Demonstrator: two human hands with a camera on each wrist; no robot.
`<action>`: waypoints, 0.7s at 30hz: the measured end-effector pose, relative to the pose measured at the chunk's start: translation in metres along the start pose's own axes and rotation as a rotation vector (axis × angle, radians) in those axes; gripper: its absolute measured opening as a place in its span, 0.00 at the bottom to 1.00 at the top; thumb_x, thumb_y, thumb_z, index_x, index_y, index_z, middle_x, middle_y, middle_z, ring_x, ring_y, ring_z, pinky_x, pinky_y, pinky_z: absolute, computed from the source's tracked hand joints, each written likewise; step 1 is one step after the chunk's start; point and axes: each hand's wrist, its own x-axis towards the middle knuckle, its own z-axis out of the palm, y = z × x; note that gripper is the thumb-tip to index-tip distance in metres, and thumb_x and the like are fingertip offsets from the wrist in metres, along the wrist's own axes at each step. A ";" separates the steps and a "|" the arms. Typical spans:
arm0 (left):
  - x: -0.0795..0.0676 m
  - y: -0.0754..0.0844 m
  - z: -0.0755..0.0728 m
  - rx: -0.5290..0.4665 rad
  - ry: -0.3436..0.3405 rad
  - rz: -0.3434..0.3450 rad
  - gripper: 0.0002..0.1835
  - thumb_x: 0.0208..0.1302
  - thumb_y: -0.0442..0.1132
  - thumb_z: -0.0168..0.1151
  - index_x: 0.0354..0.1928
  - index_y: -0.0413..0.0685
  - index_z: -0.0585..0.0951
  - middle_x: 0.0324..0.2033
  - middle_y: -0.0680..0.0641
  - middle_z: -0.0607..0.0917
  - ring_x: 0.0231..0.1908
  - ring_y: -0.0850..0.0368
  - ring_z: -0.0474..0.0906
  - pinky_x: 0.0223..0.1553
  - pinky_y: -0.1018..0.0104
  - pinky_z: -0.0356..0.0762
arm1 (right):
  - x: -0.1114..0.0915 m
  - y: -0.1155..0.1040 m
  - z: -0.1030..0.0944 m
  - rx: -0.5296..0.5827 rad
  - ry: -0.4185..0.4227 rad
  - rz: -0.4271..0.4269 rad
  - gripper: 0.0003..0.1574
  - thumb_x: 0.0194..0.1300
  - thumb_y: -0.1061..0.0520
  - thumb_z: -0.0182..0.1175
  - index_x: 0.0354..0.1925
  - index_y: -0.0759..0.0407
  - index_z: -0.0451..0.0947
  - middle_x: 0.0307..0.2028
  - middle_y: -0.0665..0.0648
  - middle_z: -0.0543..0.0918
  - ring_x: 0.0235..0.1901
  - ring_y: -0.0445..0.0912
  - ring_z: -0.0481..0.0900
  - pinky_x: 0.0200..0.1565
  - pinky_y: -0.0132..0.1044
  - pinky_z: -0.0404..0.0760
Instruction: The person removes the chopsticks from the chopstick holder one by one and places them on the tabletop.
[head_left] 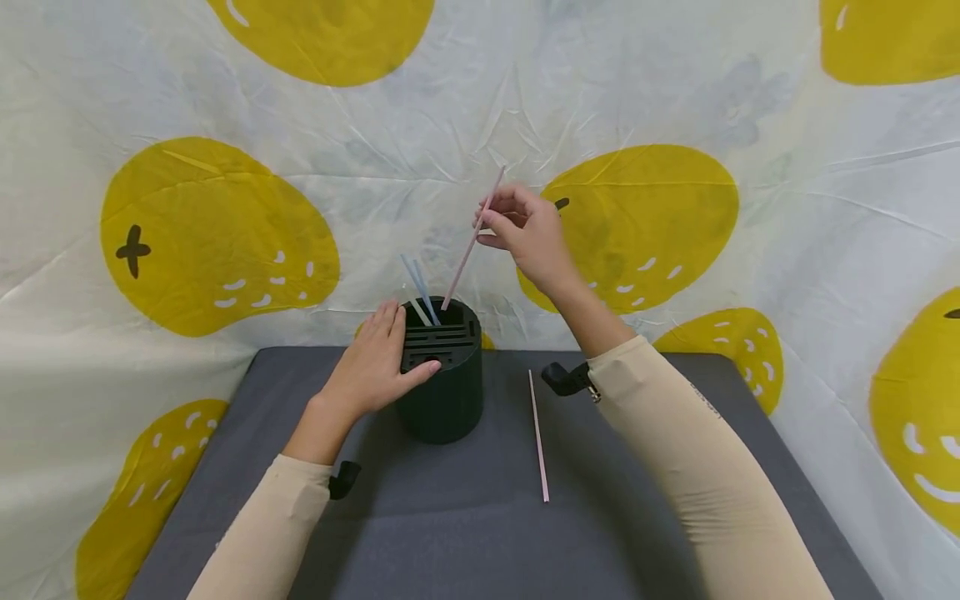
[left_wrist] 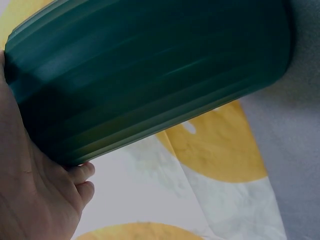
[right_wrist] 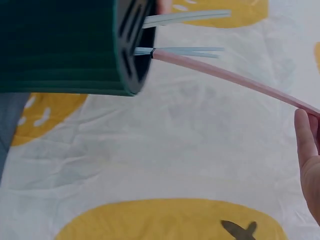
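Observation:
A dark green ribbed holder [head_left: 441, 408] with a slotted top stands upright near the table's back edge. My left hand [head_left: 378, 354] grips its upper left side, thumb across the top's front edge; in the left wrist view part of this hand [left_wrist: 42, 185] is around the holder's top end. My right hand [head_left: 521, 229], raised above and right, pinches a long pink straw [head_left: 467, 254] near its upper part. The straw slants down, its lower end at the holder's opening. Blue straws [head_left: 417, 279] and a whitish straw [right_wrist: 187, 18] stick out of the holder.
Another pink straw [head_left: 538, 437] lies on the grey-covered table [head_left: 427, 533], right of the holder. A white cloth with yellow fruit prints [head_left: 630, 225] hangs close behind the table. Black wrist mounts [head_left: 566, 379] jut from both sleeves.

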 end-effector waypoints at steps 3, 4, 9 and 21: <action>0.000 -0.002 0.000 0.003 -0.006 -0.003 0.62 0.66 0.82 0.40 0.83 0.38 0.43 0.83 0.38 0.40 0.83 0.41 0.36 0.81 0.40 0.41 | -0.002 -0.008 -0.008 0.051 0.031 -0.015 0.07 0.73 0.66 0.62 0.47 0.67 0.78 0.42 0.61 0.84 0.44 0.53 0.86 0.47 0.39 0.89; 0.000 -0.002 0.000 0.002 -0.006 -0.003 0.62 0.66 0.82 0.40 0.83 0.38 0.43 0.83 0.38 0.40 0.83 0.41 0.36 0.81 0.40 0.41 | -0.003 -0.010 -0.012 0.066 0.042 -0.016 0.07 0.73 0.66 0.62 0.48 0.68 0.78 0.42 0.61 0.84 0.44 0.53 0.86 0.46 0.39 0.89; 0.001 -0.004 0.000 0.000 -0.005 -0.003 0.62 0.67 0.81 0.40 0.83 0.38 0.42 0.83 0.38 0.40 0.83 0.41 0.35 0.81 0.40 0.40 | -0.009 -0.013 -0.035 0.089 0.077 -0.011 0.06 0.73 0.66 0.62 0.47 0.66 0.78 0.42 0.61 0.83 0.42 0.53 0.86 0.45 0.37 0.89; 0.002 -0.002 0.001 0.001 0.001 0.003 0.62 0.67 0.81 0.40 0.82 0.37 0.43 0.83 0.37 0.41 0.83 0.40 0.37 0.81 0.39 0.42 | -0.046 0.027 -0.091 -0.034 0.140 0.152 0.10 0.74 0.63 0.61 0.51 0.67 0.76 0.45 0.64 0.80 0.43 0.50 0.86 0.44 0.37 0.89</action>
